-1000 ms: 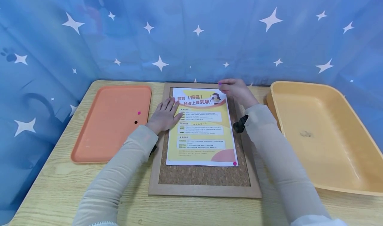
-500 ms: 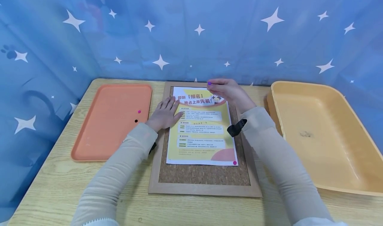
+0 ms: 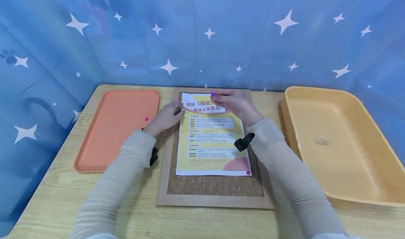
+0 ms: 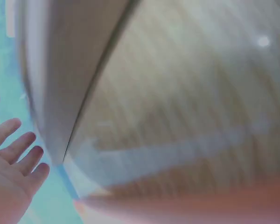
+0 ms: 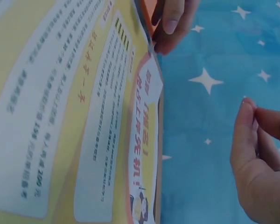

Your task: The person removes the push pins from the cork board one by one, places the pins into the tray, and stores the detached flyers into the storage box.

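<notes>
A printed yellow poster (image 3: 209,154) lies on a framed corkboard (image 3: 215,187), with a pink pushpin (image 3: 248,173) at its lower right corner. My right hand (image 3: 235,105) pinches a purple pushpin (image 3: 213,94) between thumb and fingertips, above the poster's top part in the head view. In the right wrist view that hand (image 5: 259,163) is held up with its fingertips together. At the poster's upper left edge is my left hand (image 3: 164,118), its fingers extended. The left wrist view shows this hand (image 4: 16,172) with fingers spread and relaxed.
On the left lies an orange tray (image 3: 104,133) with a pink pushpin (image 3: 146,119) on it; a black pushpin (image 3: 143,129) is mostly hidden by my left arm. A deep yellow tub (image 3: 341,133) stands on the right. A blue starry curtain (image 3: 202,52) hangs behind the table.
My right hand has moved left along the poster's top with the purple pushpin. The left hand has lifted off the poster's face and shifted left to its edge.
</notes>
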Demonstrator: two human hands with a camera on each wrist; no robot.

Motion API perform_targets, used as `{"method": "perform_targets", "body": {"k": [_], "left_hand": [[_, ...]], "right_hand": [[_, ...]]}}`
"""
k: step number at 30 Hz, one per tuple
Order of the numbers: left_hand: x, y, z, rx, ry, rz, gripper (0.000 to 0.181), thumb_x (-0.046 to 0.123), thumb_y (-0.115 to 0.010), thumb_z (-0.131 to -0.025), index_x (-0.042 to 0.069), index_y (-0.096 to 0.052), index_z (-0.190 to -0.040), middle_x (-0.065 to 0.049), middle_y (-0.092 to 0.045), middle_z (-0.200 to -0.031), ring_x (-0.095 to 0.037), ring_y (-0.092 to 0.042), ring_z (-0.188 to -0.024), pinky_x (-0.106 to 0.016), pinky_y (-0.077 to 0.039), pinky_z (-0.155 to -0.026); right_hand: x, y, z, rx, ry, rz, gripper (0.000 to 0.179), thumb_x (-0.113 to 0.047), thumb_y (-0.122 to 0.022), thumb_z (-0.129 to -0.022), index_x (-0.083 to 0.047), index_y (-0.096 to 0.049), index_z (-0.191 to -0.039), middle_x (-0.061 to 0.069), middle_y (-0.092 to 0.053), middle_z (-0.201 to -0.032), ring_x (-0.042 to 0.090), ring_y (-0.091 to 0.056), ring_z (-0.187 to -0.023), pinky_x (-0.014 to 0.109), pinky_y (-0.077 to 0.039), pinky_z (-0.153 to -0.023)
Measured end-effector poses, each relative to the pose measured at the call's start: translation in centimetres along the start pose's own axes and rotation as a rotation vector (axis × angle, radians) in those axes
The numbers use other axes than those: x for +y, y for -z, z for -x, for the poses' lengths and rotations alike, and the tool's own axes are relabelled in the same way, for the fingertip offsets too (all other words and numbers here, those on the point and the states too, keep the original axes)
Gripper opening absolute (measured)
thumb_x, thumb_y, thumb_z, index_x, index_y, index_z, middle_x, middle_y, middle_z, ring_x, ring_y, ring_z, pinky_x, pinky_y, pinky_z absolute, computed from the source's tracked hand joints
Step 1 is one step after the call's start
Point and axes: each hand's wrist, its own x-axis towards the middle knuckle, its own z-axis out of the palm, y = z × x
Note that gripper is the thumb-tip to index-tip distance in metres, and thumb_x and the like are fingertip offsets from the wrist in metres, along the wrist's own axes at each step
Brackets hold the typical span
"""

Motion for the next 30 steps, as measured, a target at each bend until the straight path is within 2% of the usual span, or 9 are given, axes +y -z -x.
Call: {"method": "perform_targets", "body": {"k": [3,6,9,12,15,19,23,30], "left_hand": [[-0.8,1.5,0.9,0.054,0.048,0.052,0.048,0.028,-0.042,-0.101,0.004,-0.041,-0.143,-0.020,-0.046,-0.142,-0.035,-0.045,-0.131,-0.050,-0.040,-0.107],[-2.1,3.2,2.2,0.082,0.079,0.089,0.046,0.022,-0.041,-0.101,0.004,-0.040,-0.144,-0.019,-0.041,-0.147,-0.036,-0.040,-0.134,-0.052,-0.039,-0.107],[-3.5,5.1,3.6,0.099,0.096,0.128,0.046,0.016,-0.040,-0.101,0.001,-0.038,-0.144,-0.021,-0.041,-0.147,-0.038,-0.042,-0.132,-0.053,-0.040,-0.105],[-4.9,6.8,5.2,0.132,0.120,0.150,0.046,0.013,-0.042,-0.100,-0.001,-0.038,-0.144,-0.023,-0.042,-0.145,-0.040,-0.044,-0.130,-0.054,-0.042,-0.104],[-6.2,8.1,6.7,0.180,0.139,0.164,0.045,0.009,-0.044,-0.099,-0.003,-0.040,-0.141,-0.026,-0.042,-0.144,-0.043,-0.045,-0.127,-0.055,-0.043,-0.102],[-8.1,9.6,8.5,0.228,0.177,0.165,0.044,0.010,-0.046,-0.099,-0.003,-0.041,-0.140,-0.028,-0.043,-0.143,-0.045,-0.046,-0.125,-0.057,-0.044,-0.100],[-10.0,10.7,9.9,0.238,0.239,0.142,0.046,0.017,-0.047,-0.100,0.000,-0.041,-0.142,-0.027,-0.044,-0.142,-0.044,-0.047,-0.125,-0.057,-0.044,-0.099],[-12.8,11.9,12.1,0.272,0.304,0.122,0.048,0.019,-0.048,-0.100,-0.001,-0.040,-0.143,-0.028,-0.044,-0.141,-0.044,-0.046,-0.125,-0.055,-0.044,-0.098]], "right_hand": [[0.3,-0.4,0.1,-0.006,0.026,0.004,0.040,-0.005,-0.058,-0.093,-0.005,-0.056,-0.133,0.006,-0.064,-0.114,0.025,-0.059,-0.115,0.042,-0.038,-0.111],[0.5,-0.6,0.2,-0.056,0.062,0.001,0.041,-0.003,-0.055,-0.094,-0.001,-0.052,-0.135,0.002,-0.064,-0.107,0.016,-0.063,-0.101,0.038,-0.042,-0.109],[0.6,-0.8,0.3,-0.110,0.086,-0.017,0.041,-0.002,-0.052,-0.096,0.004,-0.048,-0.137,0.000,-0.063,-0.102,0.010,-0.063,-0.092,0.027,-0.051,-0.097],[0.8,-1.3,0.3,-0.144,0.098,-0.017,0.042,-0.001,-0.050,-0.096,0.006,-0.046,-0.137,0.000,-0.064,-0.101,0.007,-0.064,-0.089,0.019,-0.055,-0.084],[1.0,-2.0,0.4,-0.160,0.097,-0.022,0.041,0.000,-0.050,-0.096,0.008,-0.046,-0.136,0.000,-0.065,-0.099,0.005,-0.065,-0.089,0.017,-0.055,-0.081],[1.4,-3.1,0.3,-0.179,0.090,-0.012,0.039,0.001,-0.050,-0.096,0.008,-0.048,-0.135,0.011,-0.065,-0.113,0.003,-0.066,-0.088,0.016,-0.055,-0.080],[1.6,-4.1,0.4,-0.196,0.076,-0.002,0.038,0.001,-0.050,-0.096,0.008,-0.049,-0.133,0.026,-0.051,-0.135,0.003,-0.066,-0.087,0.016,-0.055,-0.080],[2.0,-5.5,0.5,-0.238,0.039,-0.014,0.039,0.001,-0.050,-0.096,0.007,-0.049,-0.134,0.026,-0.048,-0.140,0.003,-0.067,-0.085,0.022,-0.055,-0.087]]}}
